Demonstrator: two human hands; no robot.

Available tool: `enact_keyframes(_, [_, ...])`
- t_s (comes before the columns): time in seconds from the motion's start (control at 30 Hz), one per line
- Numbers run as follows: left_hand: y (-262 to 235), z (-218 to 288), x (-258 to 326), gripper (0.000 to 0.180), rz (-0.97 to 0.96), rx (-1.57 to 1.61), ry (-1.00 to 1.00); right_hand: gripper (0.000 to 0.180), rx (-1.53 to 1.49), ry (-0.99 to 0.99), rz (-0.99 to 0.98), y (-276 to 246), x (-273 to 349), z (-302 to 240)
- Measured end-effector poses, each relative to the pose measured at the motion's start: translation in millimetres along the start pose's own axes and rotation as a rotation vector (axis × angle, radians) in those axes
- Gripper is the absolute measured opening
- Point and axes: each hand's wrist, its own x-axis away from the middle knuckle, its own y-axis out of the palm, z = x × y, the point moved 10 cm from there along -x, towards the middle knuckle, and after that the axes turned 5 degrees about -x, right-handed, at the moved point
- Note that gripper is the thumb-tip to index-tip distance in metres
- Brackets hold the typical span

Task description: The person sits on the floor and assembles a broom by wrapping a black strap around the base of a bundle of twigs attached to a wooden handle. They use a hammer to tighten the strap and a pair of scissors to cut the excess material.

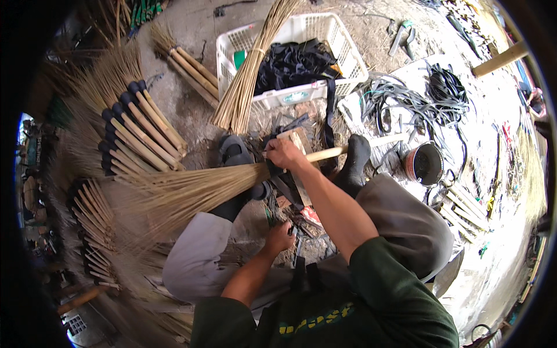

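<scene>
Fingers [272, 151] at fanned straw broom [214, 182]

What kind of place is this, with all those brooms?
It's probably a workshop for making brooms. The person grips a long-handled broom, more brooms lie on the left, and a white basket holds black strips.

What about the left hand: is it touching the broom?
Apart: the head view shows littered floor between the left hand and the broom.
</scene>
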Motion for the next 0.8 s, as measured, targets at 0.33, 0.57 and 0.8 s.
enact_keyframes(0.33, [-103.9, 19.0, 0.4, 0.041, 0.119, 1.109, 0.021, 0.017, -1.144, 0.082, 0.333, 43.4, 128.7, 39.1])
enact_keyframes(0.57, [-132.4, 53.2, 19.1, 0.049, 0.48, 0.575, -0.094, 0.009, -1.223, 0.01, 0.405, 61.0, 119.3, 56.2])
enact_keyframes(0.8, [-244.1, 214.9, 174.4, 0.077, -0.091, 0.802, 0.703, 0.014, -1.257, -0.003, 0.323, 65.6, 122.4, 52.5])
